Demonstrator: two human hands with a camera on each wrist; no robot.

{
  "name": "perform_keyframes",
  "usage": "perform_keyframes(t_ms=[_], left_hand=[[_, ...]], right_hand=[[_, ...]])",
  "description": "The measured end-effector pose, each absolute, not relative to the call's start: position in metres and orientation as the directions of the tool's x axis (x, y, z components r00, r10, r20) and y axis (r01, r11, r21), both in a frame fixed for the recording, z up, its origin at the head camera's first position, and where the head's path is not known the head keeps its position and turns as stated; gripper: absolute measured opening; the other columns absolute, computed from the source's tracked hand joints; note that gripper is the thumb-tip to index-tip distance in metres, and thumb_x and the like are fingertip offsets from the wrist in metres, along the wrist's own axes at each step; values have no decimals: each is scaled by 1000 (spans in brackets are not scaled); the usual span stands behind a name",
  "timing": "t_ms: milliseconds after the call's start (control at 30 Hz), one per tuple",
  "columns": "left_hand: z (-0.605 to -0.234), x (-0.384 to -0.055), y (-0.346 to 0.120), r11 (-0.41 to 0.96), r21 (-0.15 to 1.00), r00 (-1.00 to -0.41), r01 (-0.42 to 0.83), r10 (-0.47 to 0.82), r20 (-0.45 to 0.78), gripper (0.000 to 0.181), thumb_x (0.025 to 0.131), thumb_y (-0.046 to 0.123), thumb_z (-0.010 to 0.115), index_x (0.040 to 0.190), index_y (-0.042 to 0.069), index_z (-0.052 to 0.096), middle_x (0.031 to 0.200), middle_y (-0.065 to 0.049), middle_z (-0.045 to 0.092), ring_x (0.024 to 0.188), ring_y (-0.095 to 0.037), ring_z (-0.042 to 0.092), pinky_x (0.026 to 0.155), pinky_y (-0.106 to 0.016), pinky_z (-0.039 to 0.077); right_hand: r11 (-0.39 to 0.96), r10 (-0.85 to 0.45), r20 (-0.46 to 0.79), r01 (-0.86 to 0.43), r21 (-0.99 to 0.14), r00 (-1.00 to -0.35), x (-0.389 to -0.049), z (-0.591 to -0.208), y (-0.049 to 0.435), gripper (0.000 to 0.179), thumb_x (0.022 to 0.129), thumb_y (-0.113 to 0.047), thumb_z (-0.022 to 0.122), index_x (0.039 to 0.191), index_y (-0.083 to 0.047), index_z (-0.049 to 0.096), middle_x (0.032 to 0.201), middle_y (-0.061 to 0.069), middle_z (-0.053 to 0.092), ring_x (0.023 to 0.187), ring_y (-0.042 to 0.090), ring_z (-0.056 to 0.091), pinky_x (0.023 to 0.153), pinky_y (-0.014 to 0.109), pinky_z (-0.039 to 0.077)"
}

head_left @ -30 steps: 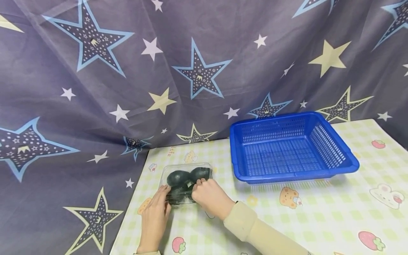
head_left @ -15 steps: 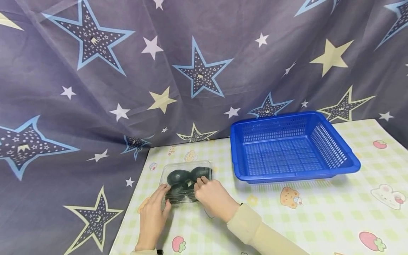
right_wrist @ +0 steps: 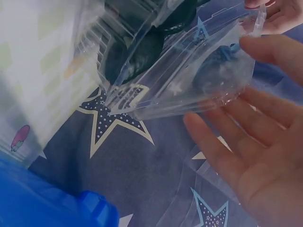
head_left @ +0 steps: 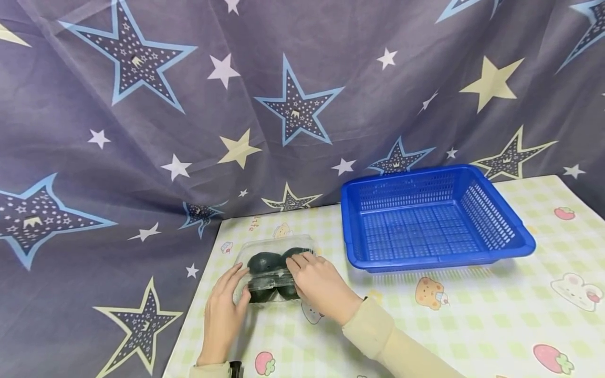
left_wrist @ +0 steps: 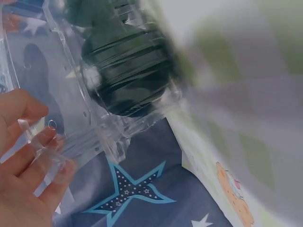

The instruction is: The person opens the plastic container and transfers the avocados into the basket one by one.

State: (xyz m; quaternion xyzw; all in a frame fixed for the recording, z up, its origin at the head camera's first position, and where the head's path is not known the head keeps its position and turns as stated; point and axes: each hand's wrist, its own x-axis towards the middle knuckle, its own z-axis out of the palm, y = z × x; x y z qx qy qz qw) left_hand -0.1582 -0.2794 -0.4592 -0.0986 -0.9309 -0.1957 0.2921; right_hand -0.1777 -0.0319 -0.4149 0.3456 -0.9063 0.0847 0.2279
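Observation:
Several dark green avocados (head_left: 263, 262) sit in a clear plastic clamshell box on the table, at the left in the head view. Its lid (left_wrist: 38, 71) is tilted partly up, apart from the front of the box. My left hand (head_left: 222, 312) pinches the lid's edge at the left, thumb on one face and fingers behind the other. At the opposite side my right hand (head_left: 321, 281) has the lid's edge between thumb and fingers (right_wrist: 227, 109). Through the plastic, more avocados (right_wrist: 142, 54) show beneath the raised lid. The right hand covers part of the box in the head view.
A blue plastic basket (head_left: 439, 261) with perforated walls stands to the right of the box, towards the back of the table. The checked tablecloth (head_left: 472, 320) has cartoon prints. Behind it hangs a dark curtain (head_left: 340, 47) with stars.
The lid's front edge has risen and tipped back from the box. The right hand has moved slightly up with it, while the left hand's fingers have spread at the left side.

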Motion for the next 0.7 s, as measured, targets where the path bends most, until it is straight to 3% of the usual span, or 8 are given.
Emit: perform_keyframes(t_ms=[133, 400, 533, 700], left_hand=[[-456, -163, -277, 893, 321, -804, 316, 73, 590, 40, 87, 1, 69, 125, 12, 67, 134, -7, 61, 123, -32, 55, 100, -50, 44], [-449, -170, -277, 873, 336, -764, 354, 63, 642, 36, 86, 0, 68, 122, 9, 68, 128, -11, 62, 120, -30, 54, 101, -44, 42], [-445, -170, -277, 872, 336, -748, 357, 52, 662, 37, 85, 0, 68, 121, 9, 68, 125, -12, 62, 120, -30, 54, 102, -42, 41], [-440, -170, -279, 873, 330, -736, 358, 47, 675, 35, 86, 3, 70, 121, 8, 68, 124, -12, 63, 118, -30, 54, 100, -41, 41]], right_hand=[[754, -558, 485, -655, -40, -673, -179, -411, -27, 43, 88, -22, 73, 125, -4, 63, 125, 9, 66, 114, 24, 63, 93, 34, 55], [770, -443, 526, -609, -192, -726, -185, -406, -17, 36, 88, -30, 74, 113, -6, 68, 120, 10, 64, 100, 23, 65, 68, 33, 59], [768, -403, 548, -597, -233, -732, -188, -406, -13, 34, 89, -33, 74, 108, -6, 68, 112, 8, 62, 89, 19, 62, 56, 30, 55], [765, -392, 545, -592, -254, -741, -189, -404, -11, 30, 90, -34, 72, 106, -8, 68, 101, 4, 59, 81, 15, 58, 51, 26, 48]])
